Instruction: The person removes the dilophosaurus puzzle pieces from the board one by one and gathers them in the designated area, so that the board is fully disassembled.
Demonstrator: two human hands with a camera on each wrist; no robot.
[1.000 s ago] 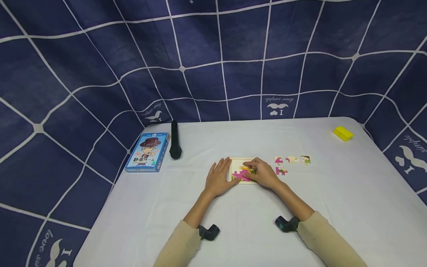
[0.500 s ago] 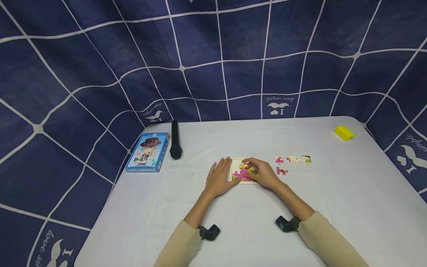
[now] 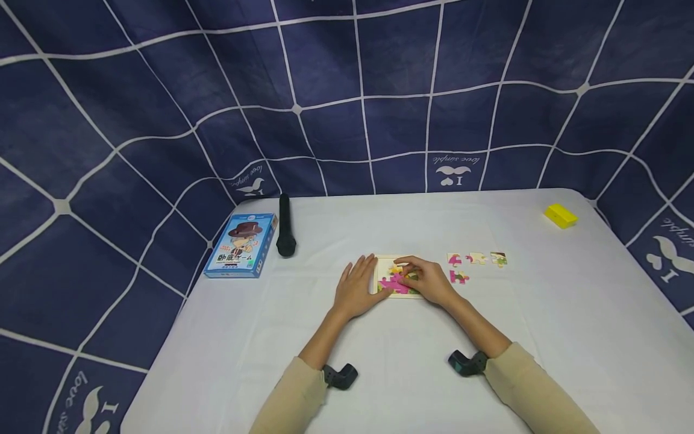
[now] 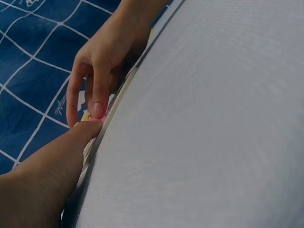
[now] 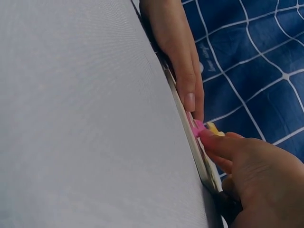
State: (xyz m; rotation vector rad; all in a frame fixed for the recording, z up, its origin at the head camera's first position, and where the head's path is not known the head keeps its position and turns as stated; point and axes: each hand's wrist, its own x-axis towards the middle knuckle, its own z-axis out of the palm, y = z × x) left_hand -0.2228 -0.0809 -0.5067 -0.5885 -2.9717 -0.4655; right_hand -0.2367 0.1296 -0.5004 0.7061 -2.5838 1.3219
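The left hand (image 3: 355, 295), straight-fingered and gripping nothing, rested along the shallow pale wooden jigsaw tray (image 3: 382, 267) on the white-covered bench (image 3: 401, 361), while the right hand (image 3: 432, 283) pinched a pink-and-yellow jigsaw piece (image 5: 198, 127) over it; good seating probably called for aligning tabs before pressing flat. The blue cardboard box (image 3: 241, 246) read "卧底ゲーム", the navy white-gridded cloth (image 3: 325, 66) "love simple", upside down.

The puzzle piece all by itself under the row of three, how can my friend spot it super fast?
On the white table, find the puzzle frame, then look right, just past the right hand. Below the leftmost of a row of three pieces lies the pink-patterned puzzle piece. Unlike its neighbours, it lies outside that row, closer to the person.
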